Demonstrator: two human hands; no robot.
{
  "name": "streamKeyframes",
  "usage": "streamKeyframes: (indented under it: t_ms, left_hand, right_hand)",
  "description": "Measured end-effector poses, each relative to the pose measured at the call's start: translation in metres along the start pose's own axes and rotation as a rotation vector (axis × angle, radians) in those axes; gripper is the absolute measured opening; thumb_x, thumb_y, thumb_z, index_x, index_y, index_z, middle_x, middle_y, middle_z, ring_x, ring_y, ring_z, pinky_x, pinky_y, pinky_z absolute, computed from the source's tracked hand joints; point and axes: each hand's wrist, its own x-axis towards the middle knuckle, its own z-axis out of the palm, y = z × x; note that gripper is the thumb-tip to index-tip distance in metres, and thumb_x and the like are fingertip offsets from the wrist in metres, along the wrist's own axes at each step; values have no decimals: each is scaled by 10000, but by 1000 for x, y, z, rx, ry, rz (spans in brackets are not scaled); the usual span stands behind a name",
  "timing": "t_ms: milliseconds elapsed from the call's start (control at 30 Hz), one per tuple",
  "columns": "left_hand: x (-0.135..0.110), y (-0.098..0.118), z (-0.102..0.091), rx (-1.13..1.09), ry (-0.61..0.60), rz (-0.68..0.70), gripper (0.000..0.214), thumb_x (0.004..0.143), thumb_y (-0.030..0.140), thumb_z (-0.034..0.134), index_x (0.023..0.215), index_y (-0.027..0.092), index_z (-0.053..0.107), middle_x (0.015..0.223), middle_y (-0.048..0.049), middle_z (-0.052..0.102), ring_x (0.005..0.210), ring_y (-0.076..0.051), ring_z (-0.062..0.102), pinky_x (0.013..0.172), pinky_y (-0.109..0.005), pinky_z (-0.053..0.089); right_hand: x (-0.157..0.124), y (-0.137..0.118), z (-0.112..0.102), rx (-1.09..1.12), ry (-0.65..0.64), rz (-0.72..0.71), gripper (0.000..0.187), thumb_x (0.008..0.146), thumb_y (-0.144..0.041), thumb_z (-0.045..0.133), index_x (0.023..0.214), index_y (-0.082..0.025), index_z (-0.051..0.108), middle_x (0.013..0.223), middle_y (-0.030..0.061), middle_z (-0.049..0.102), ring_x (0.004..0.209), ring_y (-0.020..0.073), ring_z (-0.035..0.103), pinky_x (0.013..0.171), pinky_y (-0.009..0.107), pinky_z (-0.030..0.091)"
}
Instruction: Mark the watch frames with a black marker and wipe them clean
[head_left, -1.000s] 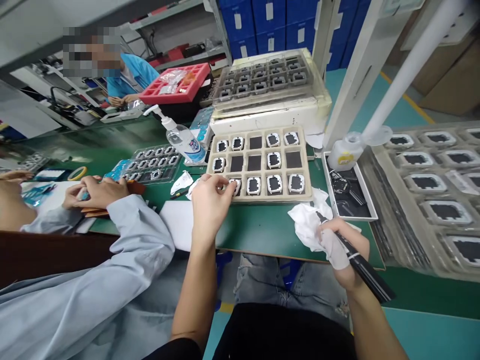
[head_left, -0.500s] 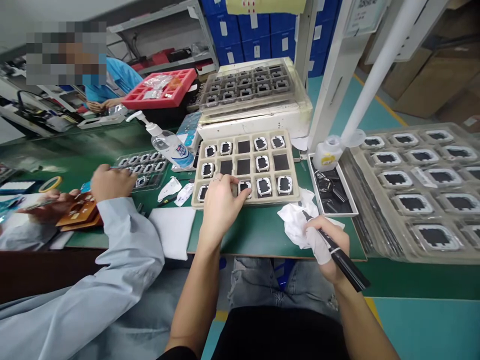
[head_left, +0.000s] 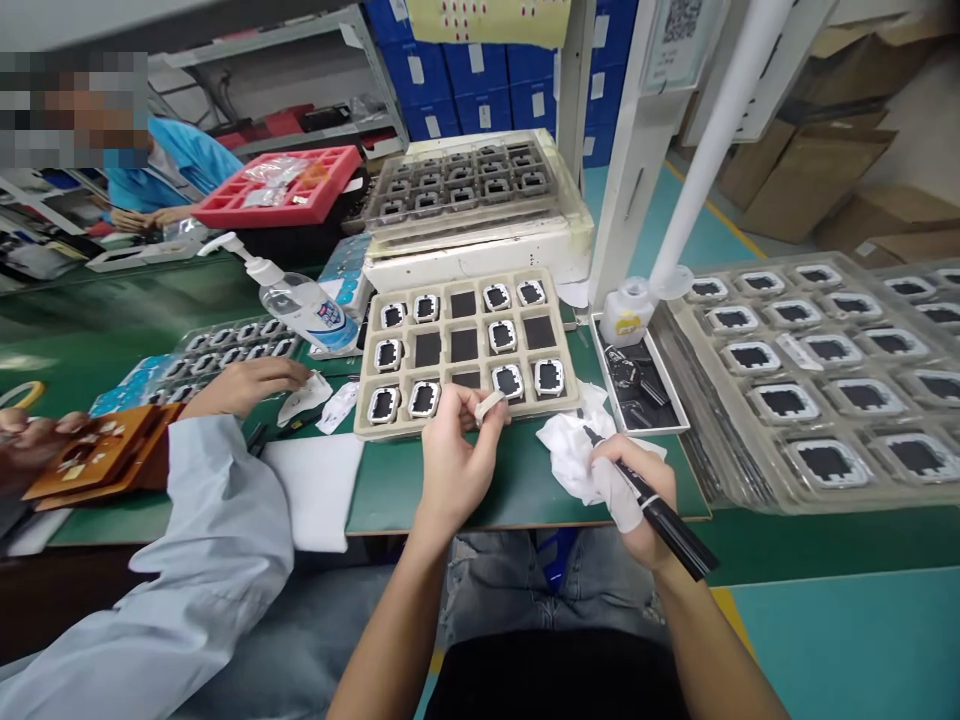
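My left hand (head_left: 459, 460) pinches a small silver watch-case-like frame (head_left: 490, 405), tilted up just above the front row of a beige compartment tray (head_left: 405, 430). Similar silver frames with black middles sit in many of the tray's compartments; others show only dark bottoms. In my right hand (head_left: 646, 485) is a black marker pen (head_left: 679, 537), its tip end pointing up and left over a crumpled white tissue (head_left: 566, 452) on the green table. White wrapping covers part of a finger on that hand.
A co-worker's sleeve (head_left: 225, 500) and hand reach in at left, near orange fixtures (head_left: 97, 455). A pump bottle (head_left: 304, 310) stands behind. Stacked trays (head_left: 780, 400) lie right, beside a white box (head_left: 679, 420) holding a small bottle (head_left: 628, 312).
My left hand has lifted a silver frame from the tray's front row and drawn it slightly toward me. The right hand still grips the marker. The co-worker's hand has moved nearer the white scraps.
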Motion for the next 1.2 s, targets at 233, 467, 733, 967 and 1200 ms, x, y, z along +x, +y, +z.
streamKeyframes:
  t_ms: [233,467,733,967,1200]
  left_hand:
    - [13,-24,-7,-139,47,-28,335,1099,458,720,945,242,514,833,-12,791,784,-190,806,790,-303,606]
    - [-15,3,6,-530,-146,-219,423,1016,402,850,1309,237,593,886,-27,850,760,-218,848,799,-345,694]
    - [-46,5,43,-612,-342,-389,243,1036,378,823,1201,213,756,884,-5,811,705,-144,777,734,-260,677]
    - [-46,3,34,-618,-375,-379,202,1068,340,789,1228,222,757,885,-5,812,794,-150,797,789,-240,660]
    - [-47,5,32,-594,-392,-375,208,1070,293,783,1261,211,772,930,-18,834,864,-155,824,815,-227,654]
  right_hand:
    - [-2,6,-1,21,-17,-47,334,1083,-402,610,795,-233,607,654,-26,576,554,134,510,541,288,366]
    - [-3,5,-1,-39,7,-65,271,1075,-361,655,833,-241,635,677,-30,599,575,131,535,553,288,386]
    - [4,-8,5,-111,62,-94,295,993,-258,777,787,-249,566,632,-78,569,525,93,455,518,263,357]
    - [6,-12,9,-144,88,-38,373,966,-277,820,754,-244,515,625,-84,492,523,85,400,508,258,327]
    - [10,-15,10,-179,58,57,400,917,-309,887,732,-246,538,615,-74,561,514,95,451,499,263,351]
